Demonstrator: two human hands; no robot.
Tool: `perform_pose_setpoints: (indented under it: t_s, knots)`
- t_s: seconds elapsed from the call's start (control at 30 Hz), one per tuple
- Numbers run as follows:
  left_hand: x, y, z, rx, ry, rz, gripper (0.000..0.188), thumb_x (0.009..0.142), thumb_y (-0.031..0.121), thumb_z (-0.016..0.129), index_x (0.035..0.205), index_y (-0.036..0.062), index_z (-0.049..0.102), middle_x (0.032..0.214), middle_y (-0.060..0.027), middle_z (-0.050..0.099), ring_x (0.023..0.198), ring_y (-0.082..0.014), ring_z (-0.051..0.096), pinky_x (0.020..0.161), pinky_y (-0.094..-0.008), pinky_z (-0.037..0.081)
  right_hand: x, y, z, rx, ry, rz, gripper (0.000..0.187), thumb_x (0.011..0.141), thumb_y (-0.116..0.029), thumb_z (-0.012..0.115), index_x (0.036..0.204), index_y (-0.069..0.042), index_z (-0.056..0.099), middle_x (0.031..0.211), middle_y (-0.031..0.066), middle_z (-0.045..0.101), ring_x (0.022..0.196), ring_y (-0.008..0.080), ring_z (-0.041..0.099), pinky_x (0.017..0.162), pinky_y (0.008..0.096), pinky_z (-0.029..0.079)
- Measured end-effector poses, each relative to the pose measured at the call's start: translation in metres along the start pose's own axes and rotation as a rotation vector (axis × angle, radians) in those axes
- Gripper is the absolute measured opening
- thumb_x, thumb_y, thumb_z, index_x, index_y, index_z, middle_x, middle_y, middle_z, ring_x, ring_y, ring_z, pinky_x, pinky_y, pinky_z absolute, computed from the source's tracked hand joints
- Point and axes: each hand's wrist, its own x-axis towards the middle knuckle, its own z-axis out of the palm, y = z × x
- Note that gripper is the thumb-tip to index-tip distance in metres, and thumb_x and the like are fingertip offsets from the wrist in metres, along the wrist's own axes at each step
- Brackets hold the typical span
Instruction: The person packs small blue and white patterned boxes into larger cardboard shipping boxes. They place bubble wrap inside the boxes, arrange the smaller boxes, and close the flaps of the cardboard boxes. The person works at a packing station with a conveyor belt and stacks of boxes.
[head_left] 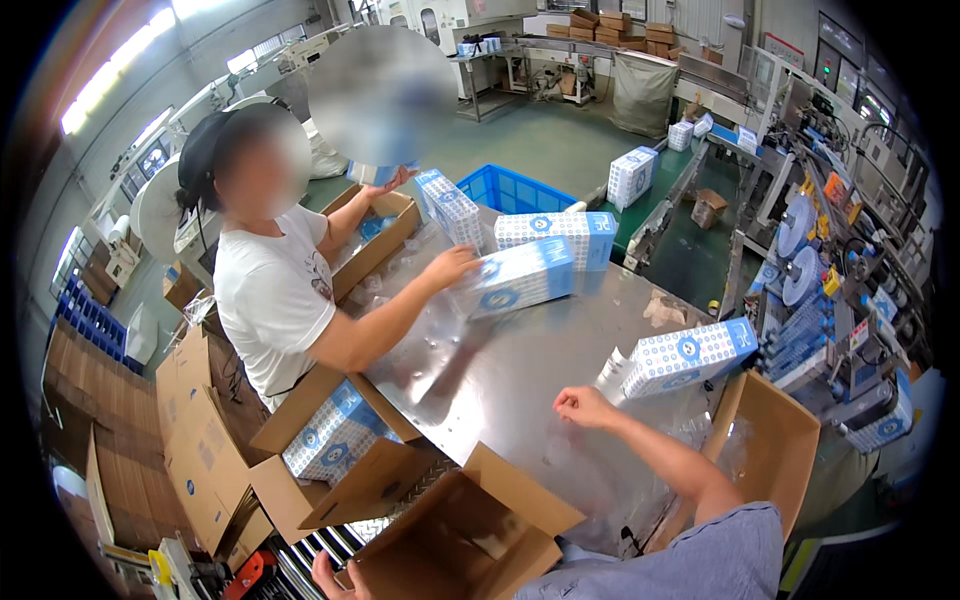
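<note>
My left hand (340,580) is at the lower edge of the view, its fingers on the near left edge of an empty-looking open cardboard box (480,530); part of the hand is cut off. Over the metal table (520,375) my right hand (588,407) has its fingers curled in, with nothing visible in them. Just beyond it lies a white and blue patterned pack (690,357), with loose clear film at its left end. Across the table a co-worker's hand (450,268) touches another such pack (525,277), which is tilted and slightly blurred.
Two more packs, one upright (447,208) and one lying (556,229), stand near a blue crate (515,190). A filled carton (335,440) sits left; another open carton (765,450) is beside my right arm. Machinery (810,260) lines the right. A second, blurred person stands behind.
</note>
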Motion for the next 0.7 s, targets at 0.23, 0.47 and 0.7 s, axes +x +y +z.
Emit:
perform_pose_setpoints:
  t_s: [0.23, 0.47, 0.7]
  knots:
    - [0.027, 0.092, 0.029, -0.164, -0.335, 0.101, 0.027, 0.09, 0.005, 0.071, 0.115, 0.0005, 0.063, 0.114, -0.0133, 0.063, 0.102, -0.0278, 0.062, 0.083, -0.0353, 0.053, 0.117, -0.006, -0.1, -0.305, 0.408, -0.234, 0.025, 0.081, -0.017, 0.075, 0.102, -0.005, 0.069, 0.096, 0.0094, 0.067, 0.089, 0.0224, 0.066, 0.08, 0.035, 0.054]
    - [0.035, 0.12, 0.04, -0.127, -0.432, 0.184, 0.013, 0.088, 0.001, 0.07, 0.1, 0.0007, 0.069, 0.097, -0.0137, 0.069, 0.089, -0.0289, 0.067, 0.08, -0.0352, 0.054, 0.242, 0.001, -0.261, -0.767, 0.763, -0.077, 0.126, 0.054, -0.054, 0.091, 0.15, -0.001, 0.029, 0.148, 0.0282, 0.037, 0.14, 0.0441, 0.034, 0.116, 0.0476, 0.031]
    - [0.032, 0.141, 0.055, -0.199, -0.477, 0.051, 0.007, 0.087, 0.001, 0.071, 0.093, 0.0005, 0.072, 0.091, -0.0142, 0.072, 0.084, -0.0264, 0.07, 0.078, -0.0334, 0.054, 0.296, -0.048, -0.239, -0.968, 0.32, 0.234, 0.162, 0.043, -0.074, 0.085, 0.159, -0.017, -0.013, 0.156, 0.0315, 0.028, 0.146, 0.0424, 0.028, 0.113, 0.0744, 0.006]
